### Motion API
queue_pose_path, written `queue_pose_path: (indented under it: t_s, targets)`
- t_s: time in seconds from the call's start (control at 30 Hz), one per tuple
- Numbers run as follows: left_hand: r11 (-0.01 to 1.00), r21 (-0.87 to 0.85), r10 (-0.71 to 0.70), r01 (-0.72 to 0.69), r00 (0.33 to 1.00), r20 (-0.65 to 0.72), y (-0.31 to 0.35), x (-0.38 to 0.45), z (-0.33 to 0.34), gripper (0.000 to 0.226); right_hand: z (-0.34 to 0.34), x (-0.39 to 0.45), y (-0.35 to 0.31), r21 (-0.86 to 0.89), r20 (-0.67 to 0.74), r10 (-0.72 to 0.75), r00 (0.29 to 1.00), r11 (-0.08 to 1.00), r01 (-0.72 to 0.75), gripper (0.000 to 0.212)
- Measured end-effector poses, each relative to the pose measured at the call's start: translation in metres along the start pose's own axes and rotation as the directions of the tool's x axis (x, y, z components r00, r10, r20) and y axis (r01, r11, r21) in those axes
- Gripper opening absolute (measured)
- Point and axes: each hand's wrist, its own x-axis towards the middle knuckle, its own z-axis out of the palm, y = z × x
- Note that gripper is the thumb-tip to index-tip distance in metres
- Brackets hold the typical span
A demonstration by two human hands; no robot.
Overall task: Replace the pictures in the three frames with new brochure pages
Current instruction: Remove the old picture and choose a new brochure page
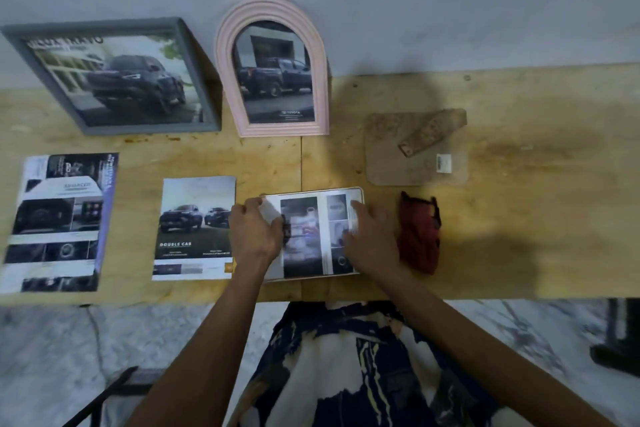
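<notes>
Brochure page [313, 236] laid flat inside a white frame [360, 191] near the front edge of the wooden table [519, 218], between a loose brochure sheet [195, 229] and a red cloth [419, 236]. Left hand [254, 232] pressing the page's left side, fingers curled at its edge; grip there hard to tell through blur. Right hand [372, 236] spread flat on the right side. Grey frame [114, 76] and pink arched frame [273, 70] propped against the wall behind, each showing a truck picture.
</notes>
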Motion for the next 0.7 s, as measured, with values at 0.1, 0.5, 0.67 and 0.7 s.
queue_pose_path:
  t_s: [0.1, 0.5, 0.67, 0.7]
  targets:
    - [0.999, 0.026, 0.024, -0.026, 0.998, 0.063, -0.012, 0.008, -0.006, 0.054, 0.009, -0.012, -0.009, 0.000, 0.052, 0.039, 0.998, 0.999, -0.039, 0.073]
    - [0.984, -0.145, 0.115, -0.099, 0.988, 0.104, -0.021, 0.013, -0.015, 0.031, 0.032, -0.023, -0.023, -0.109, -0.037, 0.119, 0.992, 0.987, -0.122, 0.079]
    - [0.926, -0.348, 0.190, -0.150, 0.978, 0.085, -0.027, -0.003, -0.019, 0.022, 0.041, -0.025, -0.023, -0.137, -0.083, 0.155, 0.984, 0.977, -0.165, 0.082]
    - [0.909, -0.375, 0.222, -0.183, 0.973, 0.063, -0.029, -0.004, -0.021, 0.022, 0.043, -0.024, -0.024, -0.139, -0.096, 0.154, 0.983, 0.976, -0.166, 0.083]
